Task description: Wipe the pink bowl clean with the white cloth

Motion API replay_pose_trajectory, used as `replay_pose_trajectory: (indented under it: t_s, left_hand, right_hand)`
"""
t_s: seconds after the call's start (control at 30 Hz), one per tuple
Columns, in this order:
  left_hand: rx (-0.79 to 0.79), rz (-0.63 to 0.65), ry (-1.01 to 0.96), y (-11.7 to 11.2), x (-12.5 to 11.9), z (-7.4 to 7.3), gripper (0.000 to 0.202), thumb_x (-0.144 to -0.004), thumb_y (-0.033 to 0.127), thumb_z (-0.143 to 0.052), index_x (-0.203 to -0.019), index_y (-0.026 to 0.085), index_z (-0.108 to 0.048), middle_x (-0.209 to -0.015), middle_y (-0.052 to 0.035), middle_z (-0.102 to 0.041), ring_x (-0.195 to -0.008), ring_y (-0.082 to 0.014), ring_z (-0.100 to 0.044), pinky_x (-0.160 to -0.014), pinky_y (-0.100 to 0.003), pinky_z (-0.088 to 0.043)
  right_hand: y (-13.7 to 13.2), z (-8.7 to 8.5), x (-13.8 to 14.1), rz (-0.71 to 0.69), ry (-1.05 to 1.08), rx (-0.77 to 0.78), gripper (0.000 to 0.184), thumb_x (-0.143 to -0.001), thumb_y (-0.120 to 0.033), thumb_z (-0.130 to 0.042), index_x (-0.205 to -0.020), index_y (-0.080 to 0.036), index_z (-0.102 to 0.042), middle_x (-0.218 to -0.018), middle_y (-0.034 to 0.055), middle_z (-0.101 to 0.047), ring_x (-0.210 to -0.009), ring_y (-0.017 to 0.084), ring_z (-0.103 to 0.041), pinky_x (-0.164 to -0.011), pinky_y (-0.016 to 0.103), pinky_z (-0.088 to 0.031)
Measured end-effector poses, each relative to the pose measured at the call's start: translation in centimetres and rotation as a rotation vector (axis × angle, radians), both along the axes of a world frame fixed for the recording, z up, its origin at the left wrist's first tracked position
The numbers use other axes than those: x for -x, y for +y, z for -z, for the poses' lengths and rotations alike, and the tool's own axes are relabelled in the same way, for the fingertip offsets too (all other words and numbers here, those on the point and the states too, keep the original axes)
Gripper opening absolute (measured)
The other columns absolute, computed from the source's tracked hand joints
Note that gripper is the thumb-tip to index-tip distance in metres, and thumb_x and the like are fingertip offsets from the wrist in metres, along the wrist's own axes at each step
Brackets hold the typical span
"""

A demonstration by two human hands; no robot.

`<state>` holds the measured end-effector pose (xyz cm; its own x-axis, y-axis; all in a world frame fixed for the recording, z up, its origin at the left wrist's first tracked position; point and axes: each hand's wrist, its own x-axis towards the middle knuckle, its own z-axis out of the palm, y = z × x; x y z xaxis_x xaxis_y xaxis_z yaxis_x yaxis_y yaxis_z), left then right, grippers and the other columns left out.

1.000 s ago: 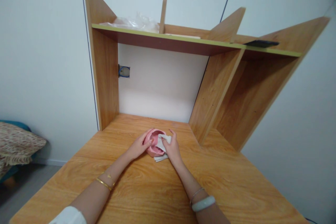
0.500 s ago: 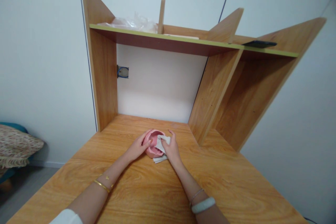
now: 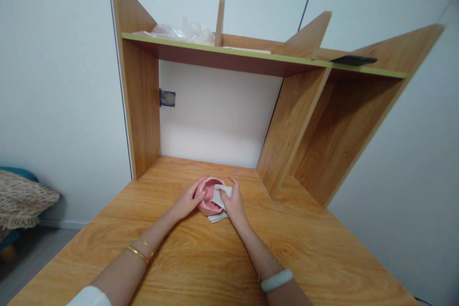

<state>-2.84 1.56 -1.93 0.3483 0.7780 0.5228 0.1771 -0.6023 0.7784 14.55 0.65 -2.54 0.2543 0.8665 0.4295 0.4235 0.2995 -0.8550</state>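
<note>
A pink bowl is at the middle of the wood-grained desk, in front of the open bay of the shelf unit, its hollow facing the wearer. Whether its base sits flat or is lifted a little cannot be told.

The left hand has the bowl by its left side: the grip pinches the wall, with the thumb bent over the rim into the hollow and the fingers round the outside, partly hidden.

The right hand is at the opposite side of the bowl. Its grip pinches a white cloth between thumb and fingers, while one finger points up and away from the fabric. The cloth lies across the bowl's right rim and dips into the hollow; more white material shows just below the bowl, near the right wrist (a fold of the same cloth, by its look).

A gold bangle circles the left forearm, below which a white sleeve begins. The right forearm wears a thin chain bracelet and a thick pale bangle.

On the shelf above lie crumpled clear plastic at the left and a dark flat object at the right.
</note>
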Motion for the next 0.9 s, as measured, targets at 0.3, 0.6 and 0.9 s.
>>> replay_pose_trajectory:
  t_s: [0.3,0.6,0.9]
  left_hand:
    - [0.001,-0.002,-0.004,-0.7,-0.1,-0.9,0.053,-0.081,0.041,-0.048,-0.127,0.016,-0.042,-0.13,-0.01,-0.046,-0.117,-0.0236,-0.044,-0.102,-0.036,-0.03]
    - [-0.049,-0.026,0.049,-2.0,-0.6,-1.9,0.051,-0.075,0.026,-0.053,-0.125,0.019,-0.044,-0.126,-0.007,-0.05,-0.116,-0.0226,-0.045,-0.101,-0.036,-0.032]
    - [-0.139,-0.037,0.205,-2.8,-0.8,-2.4,0.056,-0.075,0.031,-0.055,-0.128,0.024,-0.04,-0.128,-0.0064,-0.047,-0.117,-0.0242,-0.043,-0.101,-0.037,-0.031]
  right_hand:
    - [-0.8,-0.5,0.2,0.074,-0.065,-0.101,0.06,-0.068,-0.021,-0.05,-0.126,-0.018,-0.033,-0.058,-0.0069,-0.047,-0.052,0.014,-0.05,-0.05,0.023,-0.039]
    - [-1.8,-2.2,-0.5,0.067,-0.547,-0.213,0.058,-0.072,-0.018,-0.05,-0.128,-0.024,-0.037,-0.089,0.0053,-0.061,-0.082,0.021,-0.056,-0.073,0.032,-0.042]
    - [-1.3,-1.4,-1.1,0.189,-0.42,-0.028,0.062,-0.07,-0.031,-0.056,-0.129,-0.02,-0.038,-0.087,0.0082,-0.064,-0.074,0.023,-0.06,-0.063,0.03,-0.042]
